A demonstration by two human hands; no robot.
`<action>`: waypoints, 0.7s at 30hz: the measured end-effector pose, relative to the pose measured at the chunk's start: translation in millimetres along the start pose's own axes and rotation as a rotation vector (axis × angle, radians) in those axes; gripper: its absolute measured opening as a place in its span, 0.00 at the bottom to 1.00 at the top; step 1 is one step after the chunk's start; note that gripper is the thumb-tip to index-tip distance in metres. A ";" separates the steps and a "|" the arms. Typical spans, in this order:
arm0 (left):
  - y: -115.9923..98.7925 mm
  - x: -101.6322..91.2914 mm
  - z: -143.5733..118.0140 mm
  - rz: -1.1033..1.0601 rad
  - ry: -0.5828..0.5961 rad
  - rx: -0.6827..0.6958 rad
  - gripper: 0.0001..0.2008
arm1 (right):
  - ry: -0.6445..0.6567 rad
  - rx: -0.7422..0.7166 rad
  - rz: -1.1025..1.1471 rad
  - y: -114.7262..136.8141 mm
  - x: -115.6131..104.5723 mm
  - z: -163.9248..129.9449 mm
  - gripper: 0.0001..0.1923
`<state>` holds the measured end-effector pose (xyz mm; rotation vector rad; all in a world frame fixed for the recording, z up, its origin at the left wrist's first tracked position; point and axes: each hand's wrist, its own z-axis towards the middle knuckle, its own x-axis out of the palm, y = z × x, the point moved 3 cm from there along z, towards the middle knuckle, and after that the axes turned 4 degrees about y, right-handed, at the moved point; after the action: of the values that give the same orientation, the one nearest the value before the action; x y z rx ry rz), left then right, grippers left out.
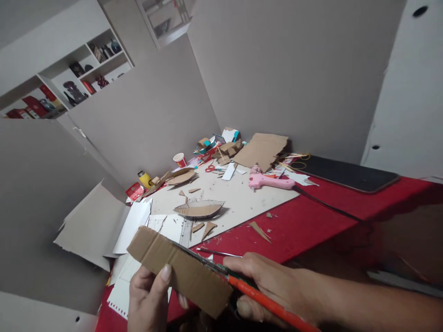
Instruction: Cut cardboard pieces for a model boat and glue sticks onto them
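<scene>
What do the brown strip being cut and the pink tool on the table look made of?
The strip: matte brown corrugated cardboard, judging by its thick layered edge. The pink glue gun: smooth moulded plastic, it seems, slightly glossy, with a black cord.

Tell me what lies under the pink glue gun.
The pink glue gun rests on a pale board laid over the red table. Paper scraps sit by its handle; anything directly beneath the gun is hidden.
</scene>
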<state>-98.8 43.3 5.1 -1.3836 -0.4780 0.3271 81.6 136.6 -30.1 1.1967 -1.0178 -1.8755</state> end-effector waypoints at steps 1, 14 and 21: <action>0.5 -0.3 0.2 0.005 -0.005 -0.001 0.12 | -0.002 0.004 0.006 -1.6 0.2 -0.2 0.26; 3.6 3.6 2.0 -0.061 0.005 -0.035 0.12 | -0.109 -0.030 0.160 -29.7 12.5 4.1 0.26; -1.6 -4.3 1.3 -0.081 -0.090 0.029 0.13 | -0.116 -0.021 0.000 -30.0 1.2 -0.9 0.25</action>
<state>-103.2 42.1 6.2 -1.3218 -0.5997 0.3298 78.1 149.1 -57.1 1.0860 -1.0570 -1.9701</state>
